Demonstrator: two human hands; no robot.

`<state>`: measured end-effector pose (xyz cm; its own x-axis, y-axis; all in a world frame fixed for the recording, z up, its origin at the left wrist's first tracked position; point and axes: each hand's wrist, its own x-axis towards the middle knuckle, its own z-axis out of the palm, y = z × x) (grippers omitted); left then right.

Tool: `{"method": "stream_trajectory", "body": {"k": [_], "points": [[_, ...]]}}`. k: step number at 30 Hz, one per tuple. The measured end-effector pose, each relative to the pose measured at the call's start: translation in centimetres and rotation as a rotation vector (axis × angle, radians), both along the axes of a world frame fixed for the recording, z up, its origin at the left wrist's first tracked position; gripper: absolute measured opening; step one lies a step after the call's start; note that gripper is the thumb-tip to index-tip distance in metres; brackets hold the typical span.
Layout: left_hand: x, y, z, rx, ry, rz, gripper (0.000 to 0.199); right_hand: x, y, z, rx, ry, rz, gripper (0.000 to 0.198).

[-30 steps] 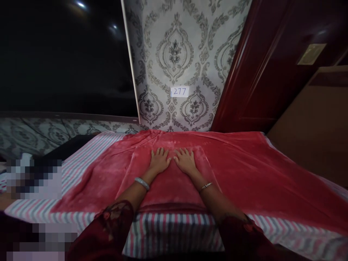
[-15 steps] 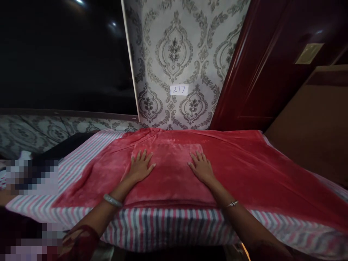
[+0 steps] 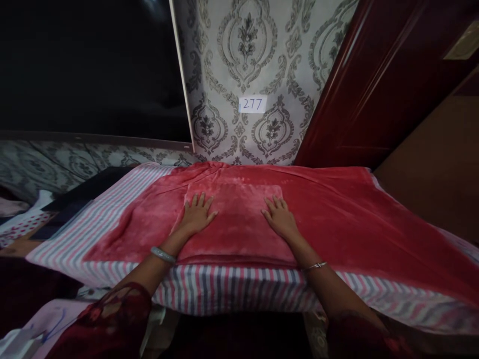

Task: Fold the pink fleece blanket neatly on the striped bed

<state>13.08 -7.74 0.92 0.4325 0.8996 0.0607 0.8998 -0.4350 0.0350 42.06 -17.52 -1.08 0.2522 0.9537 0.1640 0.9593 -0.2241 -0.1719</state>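
"Cloth, red and plush: where does its folded panel (image 3: 235, 224) lie?"

"Centrally, on the wider red spread (image 3: 359, 224), with its layered front edge toward the wearer. Whether panel and spread form one piece cannot be told."

"And the hands?"

"Both are palm down and flat, fingers parted, grasping nothing. The left hand (image 3: 197, 215) rests across the panel's left edge, the right hand (image 3: 280, 218) across its right."

"How should such material handle?"

"Probably soft, limp and light for its area, not fragile; the smooth pile may let layers slide over one another. The sensible hold would be at the two front corners, with all the layers pinched together, since a single layer would likely peel away."

"What lies beyond?"

"Beneath, a striped cover (image 3: 239, 289), draped over the front; its support is hidden. Behind, patterned wallpaper (image 3: 247, 60) bearing a card (image 3: 252, 103) marked 277, between a dark screen (image 3: 90, 70) and a glossy red wooden panel (image 3: 348, 109)."
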Motion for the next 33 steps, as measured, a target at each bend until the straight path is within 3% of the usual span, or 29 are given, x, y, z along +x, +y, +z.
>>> {"method": "stream_trajectory", "body": {"k": [5, 9, 12, 16, 22, 29, 33], "points": [[-0.2, -0.2, 2.3, -0.126, -0.034, 0.020, 0.068, -0.7, -0.5, 2.1, -0.097, 0.000, -0.040, 0.057], [0.2, -4.6, 3.7, -0.061, -0.097, -0.101, 0.067, -4.0, -3.3, 3.6, -0.062, -0.022, 0.079, 0.055], [0.9, -9.2, 2.6, 0.022, -0.112, -0.286, 0.066, -7.2, -5.8, 3.0, -0.001, -0.010, 0.267, 0.056], [1.7, -12.4, -0.2, 0.005, -0.060, -0.265, 0.065, -9.3, -7.4, 0.8, 0.021, -0.016, 0.308, 0.056], [1.9, -12.3, -2.2, 0.054, -0.036, -0.251, 0.062, -9.5, -7.1, -0.5, 0.019, -0.030, 0.283, 0.053], [1.2, -12.7, -1.6, 0.068, -0.077, -0.283, 0.065, -9.0, -7.7, -0.2, 0.028, -0.043, 0.327, 0.055], [-2.2, -12.6, -1.3, 0.083, -0.035, -0.345, 0.067, -6.3, -10.2, -0.6, 0.034, -0.079, 0.385, 0.060]]}}
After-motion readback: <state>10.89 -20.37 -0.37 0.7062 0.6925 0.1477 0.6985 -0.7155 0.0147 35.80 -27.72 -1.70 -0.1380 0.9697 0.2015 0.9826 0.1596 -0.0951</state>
